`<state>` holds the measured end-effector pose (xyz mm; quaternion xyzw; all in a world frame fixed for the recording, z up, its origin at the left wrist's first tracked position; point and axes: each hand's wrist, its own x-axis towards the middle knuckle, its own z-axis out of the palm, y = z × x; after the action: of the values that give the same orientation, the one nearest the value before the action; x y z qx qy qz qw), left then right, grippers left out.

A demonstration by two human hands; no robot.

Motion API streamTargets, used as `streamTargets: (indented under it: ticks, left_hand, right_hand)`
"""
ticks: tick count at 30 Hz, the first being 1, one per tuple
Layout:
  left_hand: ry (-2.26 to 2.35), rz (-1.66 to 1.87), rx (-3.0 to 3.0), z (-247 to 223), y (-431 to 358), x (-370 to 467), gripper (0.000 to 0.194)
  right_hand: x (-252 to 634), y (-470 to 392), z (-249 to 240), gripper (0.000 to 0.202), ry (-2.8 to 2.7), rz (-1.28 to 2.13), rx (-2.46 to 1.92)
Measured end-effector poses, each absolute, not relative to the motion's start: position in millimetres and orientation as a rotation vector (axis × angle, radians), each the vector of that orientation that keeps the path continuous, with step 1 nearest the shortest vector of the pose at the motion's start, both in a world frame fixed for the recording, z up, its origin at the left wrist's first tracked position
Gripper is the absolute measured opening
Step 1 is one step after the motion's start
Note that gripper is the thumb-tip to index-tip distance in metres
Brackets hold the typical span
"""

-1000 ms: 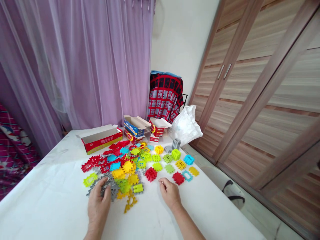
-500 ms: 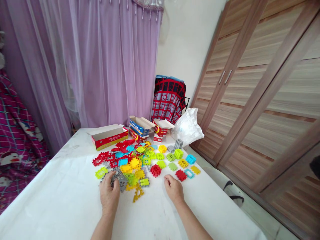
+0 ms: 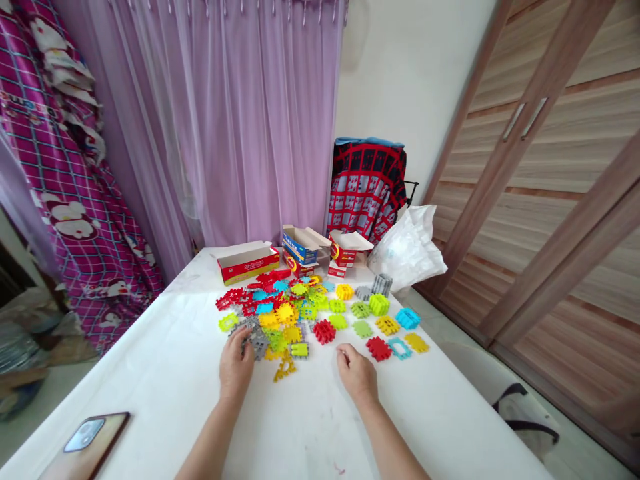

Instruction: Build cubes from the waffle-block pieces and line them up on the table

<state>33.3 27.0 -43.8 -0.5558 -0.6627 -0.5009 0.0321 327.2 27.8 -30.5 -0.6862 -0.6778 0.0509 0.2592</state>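
My left hand (image 3: 237,365) lies on the left front of a heap of toothed plastic building pieces (image 3: 286,313), its fingers over several flat grey pieces (image 3: 259,341). Thumb and fingers are apart; the fingertips are partly hidden. Curled on the white tabletop, my right hand (image 3: 357,375) has its fingers folded in, and nothing shows in it. Just ahead of it are a red block (image 3: 325,331) and, to the right, a flat red piece (image 3: 379,348). A yellow triangular piece (image 3: 285,367) lies between the two hands.
Behind the heap stand a long red box (image 3: 249,265), a blue box (image 3: 299,245) on another box, and red boxes (image 3: 344,255). A white plastic bag (image 3: 407,250) sits at the back right. Loose blocks, one cyan (image 3: 408,318), lie at right. A phone (image 3: 90,445) rests front left.
The view has swung left, bringing the phone into sight, so everything sits further right. Both hands stay about where they were relative to the pieces.
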Motion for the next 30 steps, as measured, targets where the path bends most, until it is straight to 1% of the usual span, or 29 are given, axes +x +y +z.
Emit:
streamTargets:
  ticks: [5,10,13,17,18,20,24,28,30]
  left_hand:
    - [-1.997,-1.324,-1.845,-29.7,22.3,43.4,0.026]
    - [-1.997,-1.04,-1.97,-8.4,48.7,65.4,0.027]
    - [-2.021,-0.87,-2.015,4.6,70.9,81.0,0.03]
    - [-2.062,-0.672,-2.04,15.3,93.0,93.9,0.043]
    - [-2.071,-0.627,-2.047,16.7,96.3,95.3,0.044]
    - [-2.082,-0.547,-2.062,18.9,100.5,96.7,0.041]
    - [-2.077,-0.452,-2.072,24.3,102.1,95.2,0.032]
    - [-2.057,-0.444,-2.059,31.7,98.5,85.9,0.036]
    - [-2.078,-0.538,-2.017,34.5,94.5,79.1,0.038]
  right_hand:
    - [325.3,35.5,-38.6,0.031,-1.793,0.22,-1.652]
    - [323.4,49.9,-41.0,0.035,-1.558,0.398,-1.501]
    - [322.4,51.9,-38.0,0.035,-1.522,0.451,-1.477]
    - [321.5,49.3,-34.4,0.034,-1.526,0.496,-1.455]
    - [321.4,48.8,-33.8,0.033,-1.527,0.509,-1.454]
    - [321.2,48.1,-32.7,0.032,-1.529,0.529,-1.458]
    - [321.0,47.5,-28.9,0.03,-1.532,0.547,-1.473]
    - [321.1,47.0,-24.5,0.029,-1.528,0.595,-1.5]
    - [321.3,47.2,-23.4,0.03,-1.525,0.61,-1.505]
